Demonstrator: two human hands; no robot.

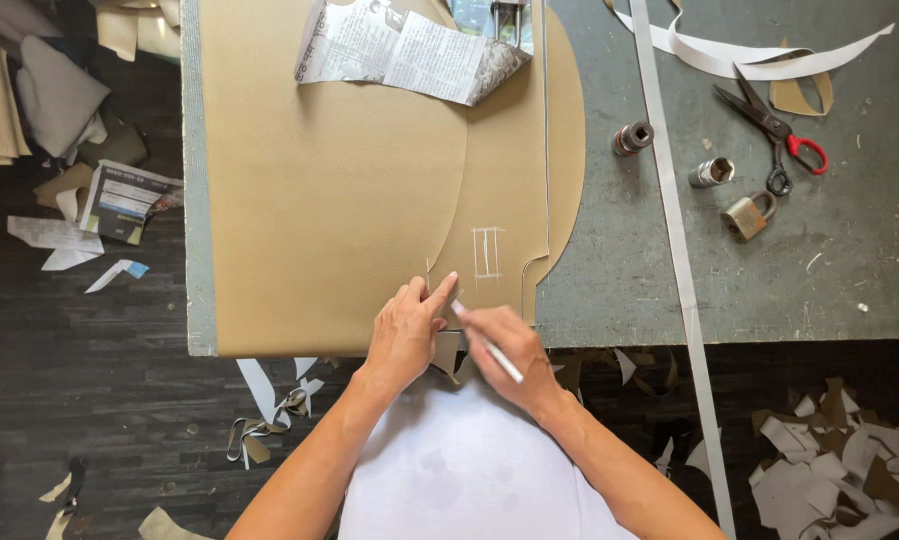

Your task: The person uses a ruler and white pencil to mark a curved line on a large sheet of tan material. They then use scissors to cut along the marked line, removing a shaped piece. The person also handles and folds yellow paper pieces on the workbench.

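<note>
At the 6 o'clock edge of the table (829,280) the left hand (406,330) lies flat on the tan sheet (319,200), fingers held together and the forefinger stretched toward 1 o'clock, pressing the material down near its lower edge. Just beside it at 3 o'clock the right hand (509,352) is closed in a pinch on a white pencil (489,345), whose tip touches the sheet right by the left forefinger while its far end points toward 5 o'clock. At 1 o'clock from the tip, near but apart, a small chalked rectangle (486,252) is drawn on the sheet. A folded newspaper (409,45) lies on the sheet at 12 o'clock. On the bare grey table at 2 o'clock sit two metal sockets (632,138), a brass padlock (749,215) and red-handled scissors (774,135), with a long white strip (669,200) running from 12 to 5 o'clock between them and the sheet. Scraps (829,470) litter the dark floor at 4 o'clock, and papers (124,200) lie at 9 o'clock
</note>
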